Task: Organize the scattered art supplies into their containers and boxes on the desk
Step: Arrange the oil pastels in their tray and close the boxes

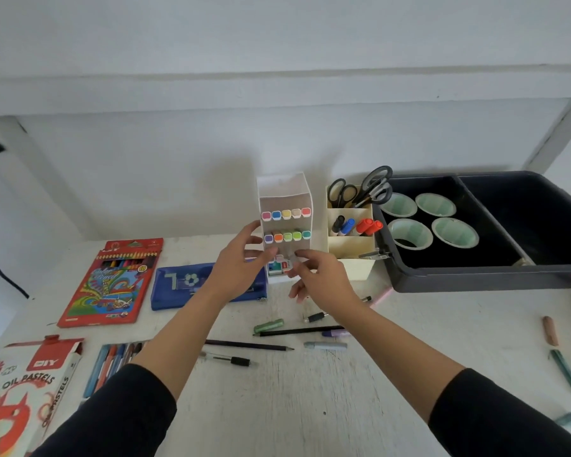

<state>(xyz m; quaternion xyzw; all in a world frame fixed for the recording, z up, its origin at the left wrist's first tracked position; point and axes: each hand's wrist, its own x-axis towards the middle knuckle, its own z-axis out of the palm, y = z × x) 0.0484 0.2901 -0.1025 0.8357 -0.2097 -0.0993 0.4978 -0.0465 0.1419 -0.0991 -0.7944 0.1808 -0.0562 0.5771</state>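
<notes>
On the white desk (310, 407), near the dark tray (475, 278), we see the tiered marker rack (285, 199); our left hand (241, 265) grips its left edge, our right hand (320, 278) pinches a pale marker (293, 258) at its lowest tier.

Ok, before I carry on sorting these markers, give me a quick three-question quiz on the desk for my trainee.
1. True or false: the scissors stand in the cream organizer.
2. How many pale green rolls lie in the dark tray?
3. The right hand pinches a marker at: A the marker rack, bottom tier; B the blue pencil case; C the oil pastels box.
Key: 1 true; 2 four; 3 A.
</notes>
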